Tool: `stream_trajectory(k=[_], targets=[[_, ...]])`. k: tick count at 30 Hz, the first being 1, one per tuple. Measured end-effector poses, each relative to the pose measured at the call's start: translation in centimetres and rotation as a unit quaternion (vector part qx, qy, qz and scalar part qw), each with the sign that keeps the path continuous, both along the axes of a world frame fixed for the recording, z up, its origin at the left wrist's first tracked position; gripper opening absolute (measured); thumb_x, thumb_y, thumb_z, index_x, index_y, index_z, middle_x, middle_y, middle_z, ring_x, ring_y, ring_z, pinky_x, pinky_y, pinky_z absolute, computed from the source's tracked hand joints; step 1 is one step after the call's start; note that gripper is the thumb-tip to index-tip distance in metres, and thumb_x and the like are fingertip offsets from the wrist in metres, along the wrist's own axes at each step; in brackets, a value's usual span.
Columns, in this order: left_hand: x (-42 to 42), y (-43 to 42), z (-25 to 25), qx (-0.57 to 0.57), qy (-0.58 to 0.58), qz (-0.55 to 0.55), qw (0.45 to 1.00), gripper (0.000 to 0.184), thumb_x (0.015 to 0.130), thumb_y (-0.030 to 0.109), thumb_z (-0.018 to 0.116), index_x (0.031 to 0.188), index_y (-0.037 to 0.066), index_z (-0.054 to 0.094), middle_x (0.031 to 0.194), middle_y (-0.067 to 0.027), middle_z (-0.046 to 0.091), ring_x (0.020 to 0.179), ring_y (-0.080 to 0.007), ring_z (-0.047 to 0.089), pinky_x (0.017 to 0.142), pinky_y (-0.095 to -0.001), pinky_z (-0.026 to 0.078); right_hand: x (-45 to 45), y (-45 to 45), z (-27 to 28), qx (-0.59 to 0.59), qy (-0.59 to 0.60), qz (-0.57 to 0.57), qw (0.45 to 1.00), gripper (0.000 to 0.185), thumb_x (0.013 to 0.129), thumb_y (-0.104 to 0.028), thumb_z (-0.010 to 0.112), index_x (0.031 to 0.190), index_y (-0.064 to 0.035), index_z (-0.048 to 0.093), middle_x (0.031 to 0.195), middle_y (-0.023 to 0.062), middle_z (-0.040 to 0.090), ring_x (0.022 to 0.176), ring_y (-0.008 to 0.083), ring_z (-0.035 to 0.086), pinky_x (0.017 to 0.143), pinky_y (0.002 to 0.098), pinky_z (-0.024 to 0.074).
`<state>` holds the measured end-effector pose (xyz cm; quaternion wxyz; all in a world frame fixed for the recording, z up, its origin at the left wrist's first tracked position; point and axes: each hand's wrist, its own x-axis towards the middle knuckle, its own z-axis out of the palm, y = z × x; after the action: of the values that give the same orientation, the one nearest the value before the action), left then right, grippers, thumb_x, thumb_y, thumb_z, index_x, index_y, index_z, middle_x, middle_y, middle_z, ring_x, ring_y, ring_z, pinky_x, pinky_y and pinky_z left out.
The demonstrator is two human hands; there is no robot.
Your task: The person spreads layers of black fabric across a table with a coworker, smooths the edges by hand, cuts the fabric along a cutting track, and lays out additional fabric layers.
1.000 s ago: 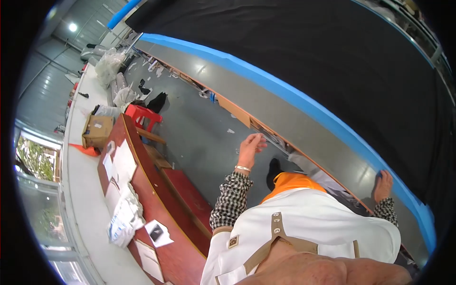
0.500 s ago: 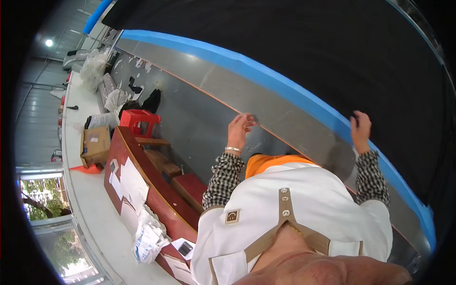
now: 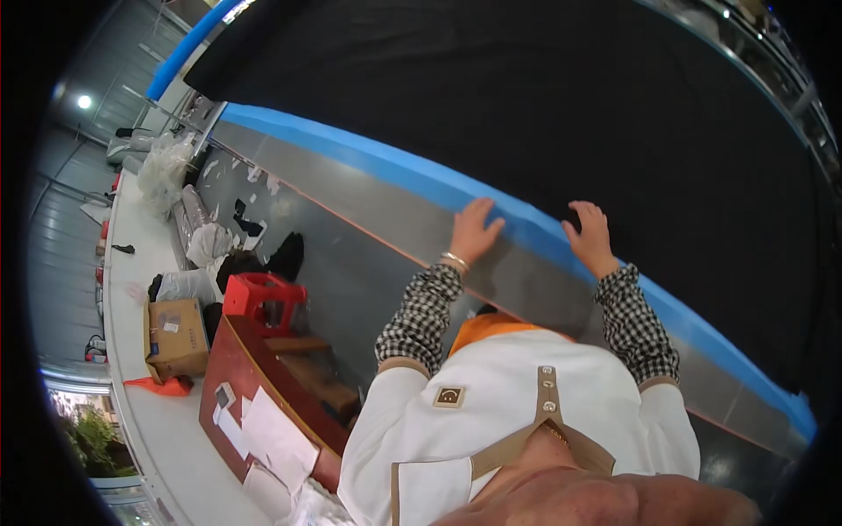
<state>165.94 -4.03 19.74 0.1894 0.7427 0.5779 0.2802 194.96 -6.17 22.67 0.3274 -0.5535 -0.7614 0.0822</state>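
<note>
A large black cloth (image 3: 544,114) covers most of the long table, with a blue sheet (image 3: 360,151) showing as a strip along its near edge. My left hand (image 3: 474,232) is at the near edge of the blue strip, palm down, with thumb apart from the fingers. Over the border of the black cloth, my right hand (image 3: 592,235) is open with its fingers extended and thumb out. Neither hand has anything in its grasp. Whether the fingertips press on the material, I cannot tell.
The table's grey metal edge (image 3: 351,193) runs diagonally in front of me. To the left are a red stool (image 3: 263,301), a red-brown desk (image 3: 230,351) with papers (image 3: 276,430), and a cardboard box (image 3: 178,336). Scraps and plastic bags (image 3: 167,171) lie farther off.
My left hand has moved forward and right, from short of the table edge to the blue strip. My right hand has shifted left, bringing the hands closer together. The view has also shifted.
</note>
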Motion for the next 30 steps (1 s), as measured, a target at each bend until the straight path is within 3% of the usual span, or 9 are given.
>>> stream_trajectory(k=[4,10,22,25,28,30], targets=[[-2.8,2.1,-1.2,0.007,0.04,-0.049,0.998,0.051,0.089,0.035,0.065,0.131,0.007,0.057,0.141,-0.0117,0.052,0.133,-0.0308,0.045,0.103,-0.0586,0.033,-6.1,3.1,-0.7,-0.046,-0.031,-0.022,0.998,0.049,0.082,-0.018,0.074,0.126,-0.0068,0.055,0.126,0.0121,0.054,0.118,0.0327,0.051,0.096,0.0474,0.0398],[-5.1,3.5,-2.1,0.061,0.076,-0.12,0.988,0.048,0.087,0.029,0.066,0.129,0.007,0.058,0.134,-0.009,0.054,0.125,-0.0263,0.049,0.093,-0.0466,0.035,-10.8,4.3,-2.0,-0.069,-0.099,-0.083,0.989,0.055,0.077,-0.019,0.078,0.126,-0.0066,0.056,0.128,0.0125,0.052,0.118,0.033,0.049,0.096,0.0483,0.0389],[-4.8,4.3,-1.3,0.046,0.075,-0.136,0.987,0.052,0.091,0.03,0.063,0.137,0.009,0.053,0.133,-0.0089,0.052,0.119,-0.0269,0.046,0.092,-0.0442,0.033,-8.6,6.7,-4.6,-0.023,-0.095,-0.039,0.994,0.017,0.085,-0.012,0.068,0.099,-0.0051,0.063,0.098,0.0106,0.058,0.093,0.031,0.055,0.082,0.0432,0.0447],[-5.0,4.1,-1.3,0.04,0.05,-0.136,0.989,0.046,0.09,0.03,0.063,0.131,0.008,0.058,0.13,-0.0086,0.054,0.119,-0.0274,0.047,0.093,-0.0453,0.032,-8.6,6.8,-4.6,-0.014,-0.071,-0.055,0.996,0.01,0.087,-0.012,0.065,0.094,-0.0056,0.064,0.091,0.0087,0.059,0.088,0.0297,0.056,0.079,0.042,0.044],[-5.1,5.0,-1.9,0.049,0.024,-0.121,0.991,0.042,0.09,0.032,0.064,0.123,0.006,0.062,0.121,-0.0097,0.059,0.11,-0.0277,0.053,0.089,-0.0416,0.037,-8.8,7.1,-3.9,0.014,-0.064,-0.053,0.996,0.007,0.087,-0.011,0.064,0.092,-0.0062,0.064,0.085,0.0075,0.059,0.085,0.0288,0.056,0.075,0.0408,0.0428],[-4.5,5.8,-1.3,-0.06,-0.149,-0.086,0.983,0.042,0.092,0.036,0.065,0.118,0.004,0.064,0.115,-0.0091,0.062,0.099,-0.0256,0.058,0.083,-0.0381,0.042,-9.2,7.5,-2.7,0.033,-0.061,-0.066,0.995,0.006,0.087,-0.01,0.063,0.092,-0.0065,0.064,0.084,0.0072,0.058,0.084,0.0282,0.056,0.074,0.0405,0.042]])
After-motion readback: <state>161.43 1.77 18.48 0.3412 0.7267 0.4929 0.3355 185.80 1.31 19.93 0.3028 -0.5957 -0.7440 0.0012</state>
